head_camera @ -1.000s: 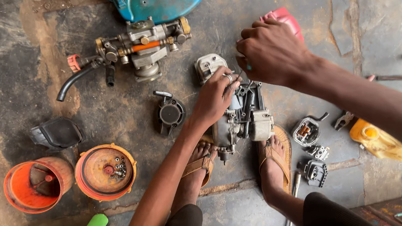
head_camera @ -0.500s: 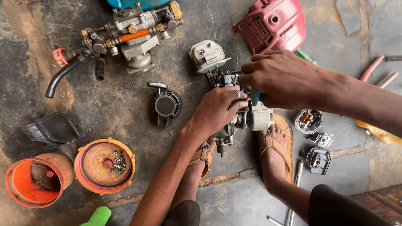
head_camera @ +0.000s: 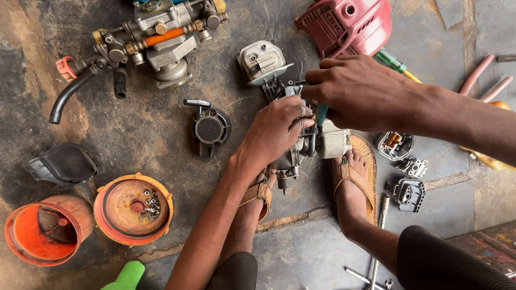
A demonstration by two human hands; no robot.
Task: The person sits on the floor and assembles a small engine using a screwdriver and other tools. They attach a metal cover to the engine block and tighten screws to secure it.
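You are working on a small grey metal engine block (head_camera: 317, 143), which is sitting on the dark stained concrete floor (head_camera: 145, 130) between your two sandalled feet, so your feet are bracing it while your hands stay free. Your left hand (head_camera: 275, 131) is lying over the block's left side with the fingers curled down onto it, pressing it steady. Your right hand (head_camera: 359, 92) is coming in from the right and is closed around a teal-handled tool (head_camera: 321, 116), whose tip is hidden under your fingers, so you cannot tell which fastener it is meeting.

Just above the block a silver ribbed metal cover (head_camera: 261, 61) is lying, touching or nearly touching the engine. Beyond your right hand, a red plastic engine shroud (head_camera: 349, 12) is resting upside down, set aside but near. To the left, a black round plastic housing (head_camera: 209, 129) is lying alone.

Further out, a grey pump assembly with brass fittings and a black hose (head_camera: 155, 39) is sitting at the top. Two orange round lids are lying at the left; the nearer one, a shallow orange dish (head_camera: 133, 209), is holding small screws so they are not scattering. Small grey carburettor parts (head_camera: 404, 169) are clustering beside your right foot.
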